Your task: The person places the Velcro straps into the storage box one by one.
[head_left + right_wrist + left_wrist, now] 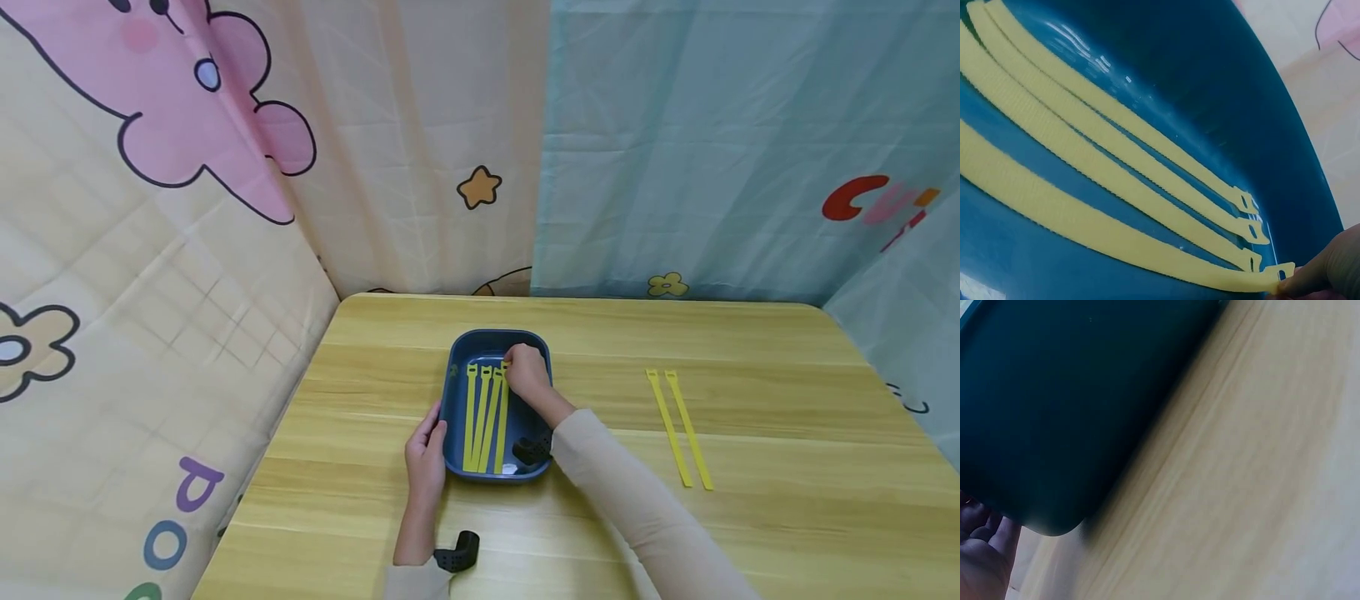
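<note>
A blue tray (pixel 491 478) holds several yellow straps (pixel 469 421) lying side by side lengthwise. My right hand (pixel 528 375) reaches into the tray and pinches the slotted end of the rightmost strap; in the right wrist view, the fingertips of the right hand (pixel 1325 269) hold the end of that strap (pixel 1147 253). At the tray's left side, my left hand (pixel 426 462) rests against the outer wall, thumb near the rim. In the left wrist view, the left hand (pixel 985 550) shows beside the dark tray wall (pixel 1072 412), its fingers partly hidden.
Two more yellow straps (pixel 669 429) lie on the wooden table (pixel 787 400) to the right of the tray. Printed curtains (pixel 420 125) hang behind the table and at its sides. A black device (pixel 459 552) is worn on the left wrist.
</note>
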The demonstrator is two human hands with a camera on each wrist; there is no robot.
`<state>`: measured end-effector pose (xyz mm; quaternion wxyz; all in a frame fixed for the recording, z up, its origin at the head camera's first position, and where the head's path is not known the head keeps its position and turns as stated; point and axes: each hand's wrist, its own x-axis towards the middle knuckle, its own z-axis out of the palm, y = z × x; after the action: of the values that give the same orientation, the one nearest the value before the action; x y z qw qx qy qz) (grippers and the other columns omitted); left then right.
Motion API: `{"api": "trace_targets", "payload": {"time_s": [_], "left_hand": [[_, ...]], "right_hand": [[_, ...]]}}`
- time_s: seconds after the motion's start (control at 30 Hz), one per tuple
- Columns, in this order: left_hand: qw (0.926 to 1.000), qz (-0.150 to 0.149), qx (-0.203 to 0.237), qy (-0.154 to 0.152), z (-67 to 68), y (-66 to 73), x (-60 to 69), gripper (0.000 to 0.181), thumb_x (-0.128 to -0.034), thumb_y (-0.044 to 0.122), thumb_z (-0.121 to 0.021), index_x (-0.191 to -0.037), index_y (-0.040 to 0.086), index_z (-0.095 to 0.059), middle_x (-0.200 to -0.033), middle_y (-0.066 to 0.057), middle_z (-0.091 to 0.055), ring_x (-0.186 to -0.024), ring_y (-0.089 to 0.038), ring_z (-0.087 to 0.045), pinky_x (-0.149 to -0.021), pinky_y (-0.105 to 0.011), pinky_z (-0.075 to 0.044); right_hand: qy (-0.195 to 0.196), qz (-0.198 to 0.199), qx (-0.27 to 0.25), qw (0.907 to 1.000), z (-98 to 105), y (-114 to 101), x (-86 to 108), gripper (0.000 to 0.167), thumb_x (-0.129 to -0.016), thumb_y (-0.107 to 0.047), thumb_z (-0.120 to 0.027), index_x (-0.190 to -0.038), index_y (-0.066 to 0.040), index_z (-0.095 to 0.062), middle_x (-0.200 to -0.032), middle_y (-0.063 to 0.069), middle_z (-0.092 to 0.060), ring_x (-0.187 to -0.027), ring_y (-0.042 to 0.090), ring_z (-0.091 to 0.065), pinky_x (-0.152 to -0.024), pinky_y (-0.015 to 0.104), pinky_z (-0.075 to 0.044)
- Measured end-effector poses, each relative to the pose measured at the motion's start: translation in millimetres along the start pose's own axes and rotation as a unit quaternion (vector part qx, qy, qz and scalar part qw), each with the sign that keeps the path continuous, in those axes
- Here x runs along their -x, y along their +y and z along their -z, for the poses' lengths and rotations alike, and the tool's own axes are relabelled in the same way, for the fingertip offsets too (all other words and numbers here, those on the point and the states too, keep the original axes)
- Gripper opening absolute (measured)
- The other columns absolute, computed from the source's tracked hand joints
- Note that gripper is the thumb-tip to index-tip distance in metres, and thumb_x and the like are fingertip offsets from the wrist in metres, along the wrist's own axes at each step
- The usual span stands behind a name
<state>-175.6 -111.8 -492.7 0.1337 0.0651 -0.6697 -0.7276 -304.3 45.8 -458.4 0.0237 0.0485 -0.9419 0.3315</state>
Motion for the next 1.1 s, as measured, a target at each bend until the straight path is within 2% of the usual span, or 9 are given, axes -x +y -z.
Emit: {"api": "trace_targets", "payload": {"time_s": [0.17, 0.27, 0.4, 0.47, 0.67, 0.77, 0.87, 0.93, 1.1], "left_hand": [[1.0000, 0.000, 0.000, -0.002, 0.1, 0.6, 0.5, 0.037, -0.0959, 0.007, -0.044, -0.131, -0.004, -0.047, -0.135, -0.015, -0.045, -0.127, -0.021, -0.036, -0.101, -0.030, -0.033], [1.0000, -0.001, 0.001, -0.001, -0.2, 1.0, 0.7, 0.036, -0.0959, 0.006, -0.044, -0.131, -0.004, -0.047, -0.135, -0.014, -0.045, -0.127, -0.021, -0.036, -0.101, -0.031, -0.033], [1.0000, -0.002, 0.005, -0.004, -0.5, 1.0, 0.5, 0.037, -0.0960, 0.007, -0.044, -0.131, -0.004, -0.047, -0.135, -0.014, -0.045, -0.127, -0.021, -0.036, -0.101, -0.030, -0.033], [1.0000, -0.002, 0.004, -0.004, -0.4, 0.8, 0.5, 0.037, -0.0960, 0.007, -0.044, -0.131, -0.004, -0.047, -0.135, -0.014, -0.046, -0.127, -0.021, -0.037, -0.101, -0.030, -0.033], [1.0000, -0.003, -0.002, 0.002, -0.4, 0.4, -0.3, 0.036, -0.0955, 0.006, -0.044, -0.130, -0.005, -0.048, -0.135, -0.017, -0.045, -0.127, -0.023, -0.037, -0.101, -0.031, -0.034], [1.0000, -0.004, -0.001, 0.004, -1.2, 0.7, -1.1, 0.036, -0.0951, 0.004, -0.044, -0.130, -0.006, -0.048, -0.135, -0.018, -0.045, -0.127, -0.024, -0.037, -0.101, -0.031, -0.034], [1.0000, -0.007, 0.000, 0.003, -1.7, 1.0, -1.5, 0.036, -0.0951, 0.004, -0.044, -0.130, -0.006, -0.047, -0.134, -0.018, -0.045, -0.127, -0.024, -0.036, -0.101, -0.031, -0.033], [1.0000, -0.006, -0.003, 0.003, -1.9, 0.9, -1.5, 0.036, -0.0953, 0.004, -0.044, -0.130, -0.007, -0.046, -0.134, -0.018, -0.045, -0.127, -0.025, -0.036, -0.101, -0.031, -0.033], [1.0000, -0.001, -0.005, 0.008, -1.6, 1.5, -0.5, 0.036, -0.0958, 0.005, -0.045, -0.130, -0.006, -0.047, -0.134, -0.017, -0.045, -0.127, -0.024, -0.036, -0.101, -0.032, -0.033]], "right_hand": [[-0.001, -0.008, 0.012, 0.9999, -3.1, 0.4, -0.9, 0.027, -0.078, 0.010, -0.053, -0.096, 0.000, -0.069, -0.104, 0.013, -0.065, -0.084, 0.021, -0.063, -0.071, 0.034, -0.054], [0.004, -0.010, 0.019, 0.9998, -4.0, 0.9, -2.2, 0.020, -0.077, 0.010, -0.053, -0.084, -0.001, -0.068, -0.090, 0.009, -0.066, -0.071, 0.016, -0.058, -0.062, 0.029, -0.052], [0.001, -0.008, 0.034, 0.9994, -4.7, 1.7, -3.9, 0.030, -0.075, 0.011, -0.053, -0.058, -0.010, -0.043, -0.061, 0.000, -0.040, -0.053, 0.012, -0.033, -0.046, 0.023, -0.030], [0.002, 0.000, 0.042, 0.9991, -4.8, 2.1, -4.3, 0.039, -0.074, 0.012, -0.053, -0.057, -0.014, -0.030, -0.059, -0.001, -0.026, -0.052, 0.013, -0.022, -0.047, 0.025, -0.020], [0.033, 0.024, 0.055, 0.9977, -2.6, -0.4, -4.1, 0.043, -0.076, 0.012, -0.050, -0.056, -0.014, -0.023, -0.061, -0.001, -0.017, -0.054, 0.015, -0.015, -0.048, 0.027, -0.015], [0.053, 0.024, 0.047, 0.9972, -1.7, -1.6, -3.4, 0.031, -0.078, 0.011, -0.051, -0.057, -0.008, -0.040, -0.063, 0.000, -0.034, -0.055, 0.013, -0.032, -0.048, 0.025, -0.029], [0.068, 0.024, 0.018, 0.9973, -1.0, -2.6, -2.2, 0.016, -0.082, 0.007, -0.053, -0.076, -0.001, -0.065, -0.079, 0.006, -0.059, -0.071, 0.017, -0.054, -0.062, 0.028, -0.049], [0.074, 0.030, -0.012, 0.9967, -0.1, -3.3, -0.7, 0.018, -0.084, 0.004, -0.055, -0.093, 0.000, -0.070, -0.094, 0.009, -0.065, -0.082, 0.020, -0.060, -0.070, 0.032, -0.052], [0.056, 0.052, -0.083, 0.9936, 5.7, -7.7, 4.5, 0.017, -0.087, -0.002, -0.058, -0.100, 0.001, -0.069, -0.096, 0.010, -0.066, -0.077, 0.019, -0.059, -0.066, 0.030, -0.052]]}}
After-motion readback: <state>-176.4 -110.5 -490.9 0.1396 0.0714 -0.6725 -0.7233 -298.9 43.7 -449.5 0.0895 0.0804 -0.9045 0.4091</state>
